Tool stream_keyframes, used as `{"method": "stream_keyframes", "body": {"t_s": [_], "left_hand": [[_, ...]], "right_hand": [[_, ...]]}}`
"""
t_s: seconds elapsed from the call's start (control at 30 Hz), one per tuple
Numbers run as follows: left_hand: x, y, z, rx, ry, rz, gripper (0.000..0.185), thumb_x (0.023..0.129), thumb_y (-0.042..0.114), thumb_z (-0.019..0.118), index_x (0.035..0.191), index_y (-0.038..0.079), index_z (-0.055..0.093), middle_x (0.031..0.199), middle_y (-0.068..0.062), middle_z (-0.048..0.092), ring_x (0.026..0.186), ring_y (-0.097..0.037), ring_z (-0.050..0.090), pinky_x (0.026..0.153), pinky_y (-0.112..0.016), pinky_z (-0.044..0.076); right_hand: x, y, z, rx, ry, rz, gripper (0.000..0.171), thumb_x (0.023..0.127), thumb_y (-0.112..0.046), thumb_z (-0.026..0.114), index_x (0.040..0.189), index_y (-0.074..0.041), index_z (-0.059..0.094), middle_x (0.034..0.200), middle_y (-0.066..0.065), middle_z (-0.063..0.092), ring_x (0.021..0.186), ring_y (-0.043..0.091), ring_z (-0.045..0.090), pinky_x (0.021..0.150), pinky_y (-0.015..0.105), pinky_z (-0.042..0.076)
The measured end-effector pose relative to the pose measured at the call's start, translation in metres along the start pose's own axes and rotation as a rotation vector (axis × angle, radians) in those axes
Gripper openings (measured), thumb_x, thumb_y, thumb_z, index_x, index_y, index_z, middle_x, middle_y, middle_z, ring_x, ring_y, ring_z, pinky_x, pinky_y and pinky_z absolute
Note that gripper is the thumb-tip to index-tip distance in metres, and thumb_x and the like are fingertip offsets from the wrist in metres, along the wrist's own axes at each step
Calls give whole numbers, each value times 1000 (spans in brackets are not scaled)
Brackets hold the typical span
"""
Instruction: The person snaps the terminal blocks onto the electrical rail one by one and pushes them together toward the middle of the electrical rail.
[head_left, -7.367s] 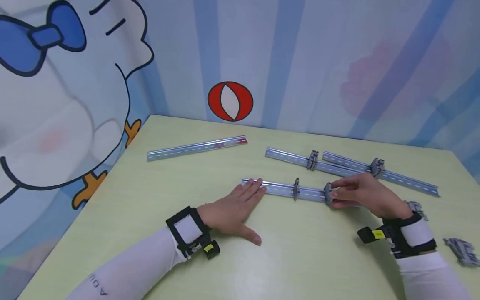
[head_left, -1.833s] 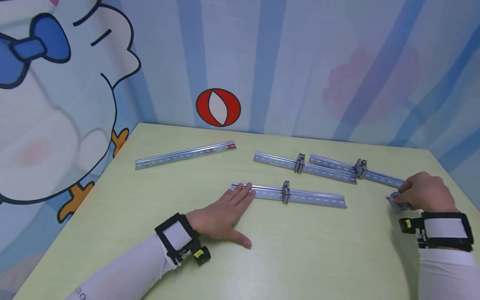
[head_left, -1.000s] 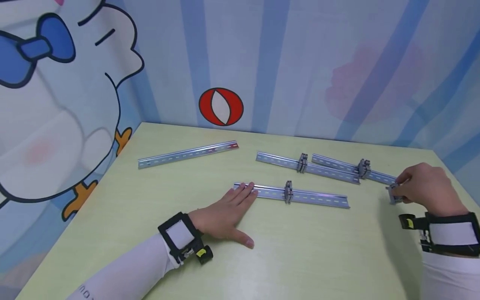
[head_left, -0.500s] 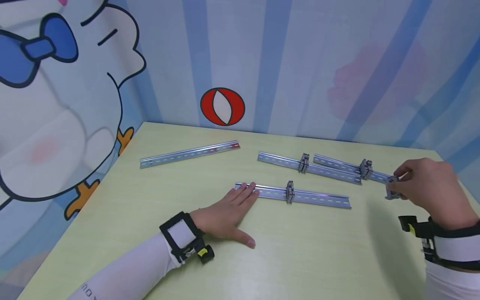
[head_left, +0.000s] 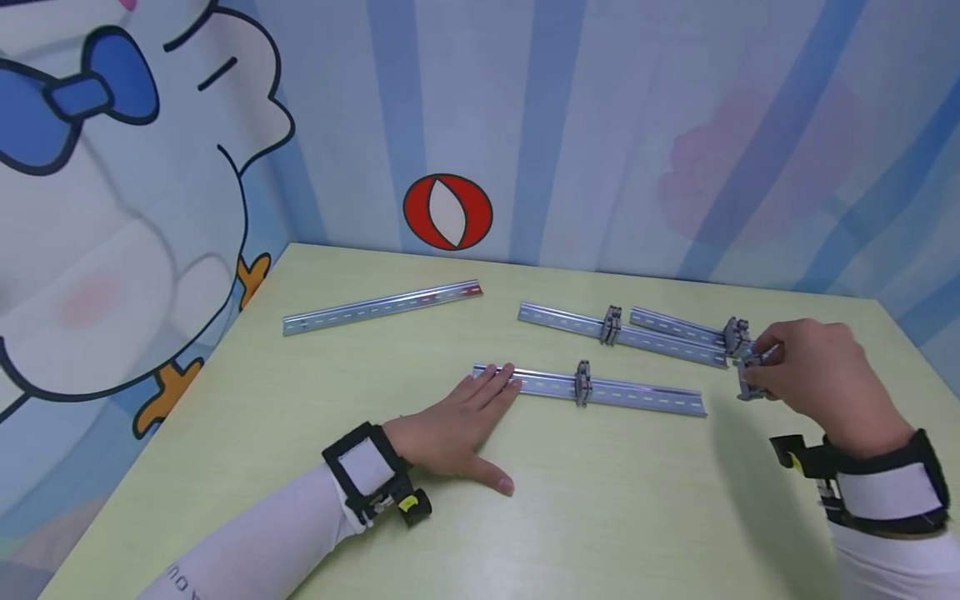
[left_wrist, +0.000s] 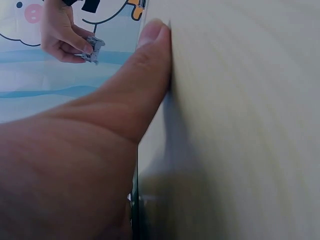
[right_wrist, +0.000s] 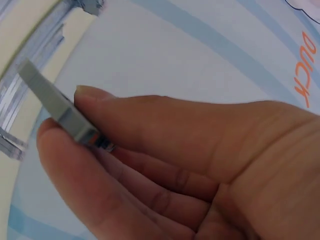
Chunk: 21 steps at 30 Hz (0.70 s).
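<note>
right hand: my right hand (head_left: pixel 813 375) pinches a small grey clip (head_left: pixel 750 377) between thumb and fingers, held up off the table (head_left: pixel 600 517), just right of the near rail's free end.
right hand, close view: thumb on top, fingers (right_wrist: pixel 100 200) below, grey clip (right_wrist: pixel 57 105) squeezed at the tips; rest of the hand loosely curled.
left hand: my left hand (head_left: pixel 457 425) lies flat on the table, fingers straight, holding nothing; fingertips (head_left: pixel 502 377) touch the left end of the near rail (head_left: pixel 637 396).
left hand, close view: only my thumb (left_wrist: pixel 145 75) pressed on the tabletop shows; my other hand and the clip (left_wrist: pixel 92 49) are small in the background.
near rail: lies across the middle of the table, one clip (head_left: pixel 582 383) already mounted near its middle.
back rails: two more rails (head_left: pixel 562 321) (head_left: pixel 675 327) behind it, each with a clip on it (head_left: pixel 611 325) (head_left: pixel 737 337); a bare rail (head_left: pixel 382 307) lies well apart at far left.
change, right hand: 1.8 s ago it was low at the table's right edge picking up the clip; since then it has lifted and come leftward, now near the right-hand back rail's clip.
change, left hand: same spot and pose throughout.
change, near rail: 7.4 s ago it carried a second clip at my right fingers; that one is gone, only the middle one stays.
</note>
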<state>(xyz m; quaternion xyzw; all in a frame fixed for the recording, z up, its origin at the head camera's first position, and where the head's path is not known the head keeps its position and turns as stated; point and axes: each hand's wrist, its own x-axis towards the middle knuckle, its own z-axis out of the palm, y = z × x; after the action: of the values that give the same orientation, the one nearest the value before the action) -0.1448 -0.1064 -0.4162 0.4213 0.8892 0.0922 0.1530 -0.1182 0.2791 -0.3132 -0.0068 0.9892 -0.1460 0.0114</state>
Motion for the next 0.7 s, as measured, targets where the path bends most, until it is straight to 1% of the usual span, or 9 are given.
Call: {"method": "stream_keyframes", "body": {"t_s": [0.2,0.4,0.63,0.7], "left_hand": [[0,1,-1,-1,1,2,122,76,76,59,156,7,-3,163,-12,-14,149,-30,-11,121,-45,2],[-1,2,-2,-5,1,0,122,77,75,60,156,7,-3,163,-12,-14,149,-30,-11,121,-45,2],[-2,2,-2,0,4,0,122,77,75,60,157,7,-2,163,-12,-13,149,-30,-11,121,-45,3],[-1,2,-2,-1,6,2,122,77,75,60,157,7,-2,163,-12,-12,149,-30,-11,121,-45,3]], "right_hand": [[10,-1,15,42,-76,-13,28,83,-6,71,100,14,63,74,15,70,56,18,65,48,33,50],[19,0,29,55,-120,1,27,79,-6,74,96,13,64,78,18,69,57,18,66,50,35,52],[25,2,40,45,-156,8,20,78,-6,75,89,9,66,76,15,66,55,16,62,51,34,51],[26,2,42,41,-160,11,20,77,-5,75,88,9,66,75,15,66,55,16,61,51,34,50]]}}
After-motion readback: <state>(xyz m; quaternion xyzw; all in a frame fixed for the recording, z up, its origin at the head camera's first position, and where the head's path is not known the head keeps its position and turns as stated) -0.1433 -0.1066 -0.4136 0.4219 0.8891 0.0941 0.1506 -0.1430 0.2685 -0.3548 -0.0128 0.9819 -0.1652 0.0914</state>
